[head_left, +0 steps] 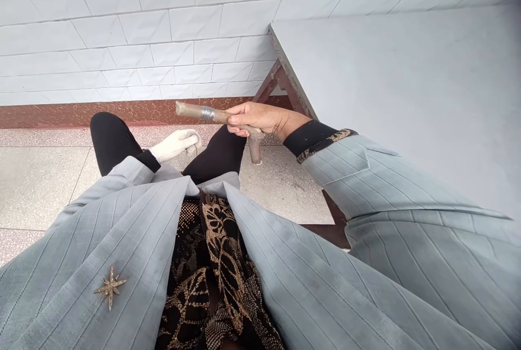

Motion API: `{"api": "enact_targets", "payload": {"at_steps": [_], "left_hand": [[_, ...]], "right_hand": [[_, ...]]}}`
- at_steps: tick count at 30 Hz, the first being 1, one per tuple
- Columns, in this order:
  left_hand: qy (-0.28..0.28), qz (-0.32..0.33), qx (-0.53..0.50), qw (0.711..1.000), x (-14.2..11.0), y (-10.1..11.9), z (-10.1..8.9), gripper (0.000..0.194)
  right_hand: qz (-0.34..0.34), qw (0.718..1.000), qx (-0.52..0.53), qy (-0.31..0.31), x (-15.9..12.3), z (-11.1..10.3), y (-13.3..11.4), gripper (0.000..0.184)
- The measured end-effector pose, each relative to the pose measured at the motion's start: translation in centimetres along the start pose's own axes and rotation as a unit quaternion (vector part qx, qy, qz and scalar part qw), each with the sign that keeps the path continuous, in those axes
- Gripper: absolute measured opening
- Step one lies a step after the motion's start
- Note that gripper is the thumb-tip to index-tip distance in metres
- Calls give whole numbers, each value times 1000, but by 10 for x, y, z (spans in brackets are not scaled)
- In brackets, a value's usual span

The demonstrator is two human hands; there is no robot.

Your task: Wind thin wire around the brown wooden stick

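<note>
My right hand point(250, 116), bare, is wrapped round a dull brown pipe-like piece point(185, 109) in front of my knees. Silvery wire is wound in a band point(207, 113) round its long arm, which points left. Below the hand, a short stub point(255, 149) of the same colour points down toward the floor; the joint is partly hidden by the hand. My left hand point(175, 145) wears a white knitted glove and rests between my thighs, apart from the piece. Its fingers are curled closed, and whatever they may hold is too small to make out.
To my right stands a pale-topped table point(399, 95) with reddish-brown legs point(266, 83); its edge runs close to my right forearm. A white tiled wall point(163, 24) with a brown skirting band point(52, 115) is ahead. The floor point(285, 187) is speckled stone.
</note>
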State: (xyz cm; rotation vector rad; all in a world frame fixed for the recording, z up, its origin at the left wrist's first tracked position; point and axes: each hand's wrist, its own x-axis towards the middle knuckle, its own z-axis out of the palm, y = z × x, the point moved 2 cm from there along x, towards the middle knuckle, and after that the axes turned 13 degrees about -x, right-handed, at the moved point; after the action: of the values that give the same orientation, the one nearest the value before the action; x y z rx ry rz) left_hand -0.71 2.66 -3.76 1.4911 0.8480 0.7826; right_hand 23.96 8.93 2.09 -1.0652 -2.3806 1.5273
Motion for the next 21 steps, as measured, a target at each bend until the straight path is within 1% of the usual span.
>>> {"api": "enact_targets", "payload": {"at_steps": [3,6,9,11,17,21], "left_hand": [[8,-35,49,998,-1,1,4,31],[9,-35,129,991,-1,6,6,28],[2,-18,205,979,-1,11,7,28],[-1,-12,231,973,-2,13,7,28],[-32,-11,272,962,-2,13,3,30],[-30,-10,290,957,-3,17,-4,31]], "right_hand": [[26,997,1,70,4,-1,1,40],[61,992,-28,111,7,-3,4,39],[74,989,-59,111,8,-4,7,36],[78,989,-68,107,8,-5,8,34],[92,987,-102,86,7,-6,9,34],[99,984,-129,69,12,-8,15,32]]}}
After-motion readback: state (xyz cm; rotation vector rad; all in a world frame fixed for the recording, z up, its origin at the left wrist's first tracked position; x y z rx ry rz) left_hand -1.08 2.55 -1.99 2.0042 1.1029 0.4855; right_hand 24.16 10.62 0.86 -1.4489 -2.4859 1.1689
